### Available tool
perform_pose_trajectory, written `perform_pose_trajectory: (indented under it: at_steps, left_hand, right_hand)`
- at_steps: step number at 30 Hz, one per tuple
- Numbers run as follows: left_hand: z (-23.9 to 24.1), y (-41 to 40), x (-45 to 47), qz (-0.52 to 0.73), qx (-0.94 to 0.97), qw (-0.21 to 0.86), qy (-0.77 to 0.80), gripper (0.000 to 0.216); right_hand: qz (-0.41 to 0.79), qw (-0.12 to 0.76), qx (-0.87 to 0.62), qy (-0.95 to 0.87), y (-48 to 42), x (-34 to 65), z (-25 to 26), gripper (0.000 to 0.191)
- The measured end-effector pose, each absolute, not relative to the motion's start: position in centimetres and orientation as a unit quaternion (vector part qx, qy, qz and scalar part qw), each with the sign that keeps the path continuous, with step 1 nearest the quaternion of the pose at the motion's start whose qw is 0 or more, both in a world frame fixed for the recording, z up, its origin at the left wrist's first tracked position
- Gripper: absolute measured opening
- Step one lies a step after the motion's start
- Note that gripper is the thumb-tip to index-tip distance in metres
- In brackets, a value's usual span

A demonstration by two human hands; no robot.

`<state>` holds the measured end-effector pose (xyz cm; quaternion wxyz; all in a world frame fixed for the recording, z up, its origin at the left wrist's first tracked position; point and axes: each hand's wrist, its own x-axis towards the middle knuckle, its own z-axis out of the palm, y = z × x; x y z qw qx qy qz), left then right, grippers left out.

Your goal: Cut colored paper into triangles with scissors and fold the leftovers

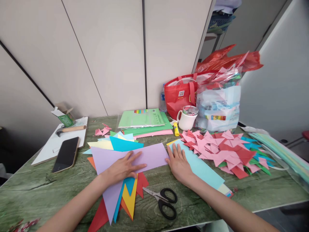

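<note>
My left hand (129, 164) lies with fingers spread on a folded sheet of purple paper (154, 153). Under that sheet, several colored paper pieces stick out, among them yellow paper (129, 201) and blue paper (124, 144). My right hand (179, 161) rests with its fingers apart on a light blue paper strip (209, 172), which tops a small stack. Its thumb is at the right end of the purple sheet; whether it touches is hard to see. Between my forearms lies a pair of scissors (161, 197) with black handles, blades slightly apart.
Folded pink and red paper pieces (217, 146) form a pile at right. Behind stand a white mug (187, 119), a glue stick (176, 129), a red bag (180, 96) and green paper packs (142, 118). At left lie a phone (66, 154) and a hammer (72, 129).
</note>
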<state>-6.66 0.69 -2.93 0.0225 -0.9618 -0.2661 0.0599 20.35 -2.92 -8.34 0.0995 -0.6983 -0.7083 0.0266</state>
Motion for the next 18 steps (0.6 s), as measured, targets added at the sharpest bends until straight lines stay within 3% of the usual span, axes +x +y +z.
perform_pose_trajectory:
  at_steps: [8, 14, 18]
  left_hand:
    - [-3.6, 1.0, -6.9, 0.069, -0.954, 0.03, -0.29, 0.077]
    - [-3.6, 0.9, -7.1, 0.037, -0.951, 0.009, -0.308, 0.091]
    - [-4.0, 0.6, -7.4, -0.012, -0.947, -0.01, -0.321, 0.099]
  right_hand:
    - [0.022, 0.103, -0.671, -0.734, -3.0, 20.6, -7.4, 0.049]
    - [0.024, 0.082, -0.403, -0.911, -3.8, 19.8, -4.7, 0.046]
    - [-0.032, 0.04, -0.327, -0.943, -4.0, 18.6, -3.7, 0.041]
